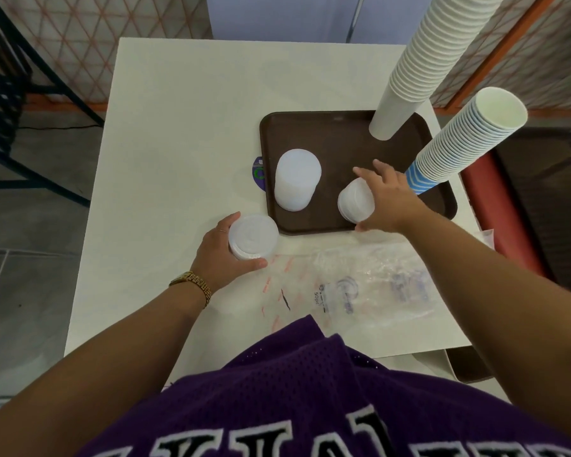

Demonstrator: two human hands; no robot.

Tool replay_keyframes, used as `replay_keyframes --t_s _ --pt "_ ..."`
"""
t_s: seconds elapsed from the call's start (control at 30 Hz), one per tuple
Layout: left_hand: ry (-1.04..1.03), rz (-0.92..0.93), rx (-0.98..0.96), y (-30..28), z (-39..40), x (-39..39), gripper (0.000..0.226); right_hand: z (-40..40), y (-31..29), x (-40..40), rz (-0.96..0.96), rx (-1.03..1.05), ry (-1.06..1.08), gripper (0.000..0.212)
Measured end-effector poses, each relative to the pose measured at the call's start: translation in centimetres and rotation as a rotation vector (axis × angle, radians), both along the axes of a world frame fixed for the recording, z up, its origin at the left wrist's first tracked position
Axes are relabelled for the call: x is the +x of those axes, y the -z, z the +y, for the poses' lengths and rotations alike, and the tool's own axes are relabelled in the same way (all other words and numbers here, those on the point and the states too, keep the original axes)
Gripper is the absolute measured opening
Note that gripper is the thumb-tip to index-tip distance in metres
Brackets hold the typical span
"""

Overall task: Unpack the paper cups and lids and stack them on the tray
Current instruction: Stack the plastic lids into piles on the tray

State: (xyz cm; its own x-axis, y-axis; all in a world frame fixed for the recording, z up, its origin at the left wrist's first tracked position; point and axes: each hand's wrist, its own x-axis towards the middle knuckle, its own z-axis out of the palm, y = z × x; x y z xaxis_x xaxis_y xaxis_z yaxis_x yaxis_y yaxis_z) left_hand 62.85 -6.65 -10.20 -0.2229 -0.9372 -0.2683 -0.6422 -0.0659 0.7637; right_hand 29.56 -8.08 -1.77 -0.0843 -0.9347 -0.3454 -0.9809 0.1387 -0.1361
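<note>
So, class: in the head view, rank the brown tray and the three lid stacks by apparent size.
1. brown tray
2. lid stack on the tray's left
3. and 4. unsure: the lid stack in the left hand looks like the lid stack under the right hand, which is partly covered.

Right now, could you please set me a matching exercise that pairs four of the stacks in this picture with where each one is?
Things:
1. plain white cup stack
2. blue-patterned cup stack
3. tall lid stack
4. lid stack off the tray

Places:
A. gripped by the left hand on the table
B. far edge of the tray
C. tray's right side
D. tray's left part, untouched

Pairs: 1-B, 2-C, 3-D, 4-A
</note>
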Motion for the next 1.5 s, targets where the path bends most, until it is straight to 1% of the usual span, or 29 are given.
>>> replay_keyframes --t_s 0.07,0.2,0.33,0.4,0.5,0.57,0.67,0.77,0.83,0.9,0.93,1.0,1.03,1.07,1.1,1.13,1.17,1.23,1.33,1.4,1.43,1.5 --pt "-0.005 0.009 -0.003 0.0 0.0 0.0 0.114 -1.2 -0.3 0.1 0.032 0.106 -0.024 0.117" --pt "-0.006 0.011 0.001 0.1 0.0 -0.1 0.115 -3.1 -0.9 0.5 0.062 0.165 -0.062 0.104" --pt "-0.012 0.011 0.003 0.2 0.1 -0.1 0.115 -4.2 -1.4 1.3 0.112 0.248 -0.081 0.109" --pt "-0.011 0.012 -0.004 0.1 0.1 -0.2 0.114 -4.2 -0.9 1.5 0.137 0.255 -0.103 0.106" --pt "-0.002 0.009 -0.013 -0.1 0.1 -0.3 0.112 -4.0 0.1 1.8 0.157 0.207 -0.110 0.090" --pt "0.002 0.005 -0.012 0.0 0.1 -0.2 0.112 -4.0 0.4 1.9 0.168 0.200 -0.103 0.086" --pt "-0.004 0.006 0.008 0.2 0.1 0.0 0.116 -4.1 0.5 2.1 0.173 0.213 -0.097 0.090" --pt "-0.004 0.000 0.025 0.1 0.2 0.1 0.123 -3.7 0.0 2.0 0.166 0.194 -0.090 0.105" --pt "0.004 -0.008 0.028 -0.2 0.2 0.1 0.128 -3.2 -0.9 1.9 0.134 0.110 -0.082 0.110" --pt "0.008 -0.006 0.027 -0.4 0.2 0.1 0.132 -2.3 -2.0 2.3 0.006 -0.070 -0.016 0.100" --pt "0.011 -0.002 0.028 -0.4 0.2 0.0 0.133 -1.6 -2.3 2.7 -0.072 -0.187 0.032 0.090" --pt "0.016 -0.009 0.025 -0.6 0.2 0.0 0.132 -0.1 -2.4 4.0 -0.216 -0.435 0.131 0.060" --pt "0.016 -0.016 0.026 -0.6 0.2 -0.1 0.131 0.7 -2.4 4.9 -0.289 -0.538 0.172 0.046" --pt "0.016 -0.018 0.030 -0.6 0.2 -0.1 0.131 1.4 -2.5 6.1 -0.358 -0.591 0.205 0.034" --pt "0.012 -0.020 0.035 -0.6 0.2 0.0 0.132 2.1 -2.6 7.4 -0.429 -0.579 0.233 0.026" --pt "0.005 -0.019 0.037 -0.6 0.2 0.0 0.133 2.8 -2.7 8.8 -0.495 -0.508 0.249 0.020" --pt "-0.003 -0.019 0.036 -0.6 0.2 0.1 0.133 3.3 -2.7 10.2 -0.533 -0.418 0.244 0.020" --pt "-0.010 -0.017 0.028 -0.4 0.2 0.2 0.130 3.8 -2.0 12.6 -0.537 -0.280 0.214 0.018" --pt "0.004 -0.027 -0.005 -0.2 0.3 0.2 0.122 3.2 0.8 14.7 -0.526 -0.091 0.163 0.030" --pt "0.014 -0.027 -0.021 -0.2 0.2 0.2 0.120 2.6 2.2 15.5 -0.518 0.031 0.166 0.037" --pt "0.015 -0.024 -0.025 -0.1 0.1 0.2 0.119 2.4 2.7 15.9 -0.515 0.062 0.172 0.038" --pt "0.016 -0.012 -0.036 -0.2 0.1 0.2 0.118 2.2 3.3 16.3 -0.519 0.056 0.181 0.038"
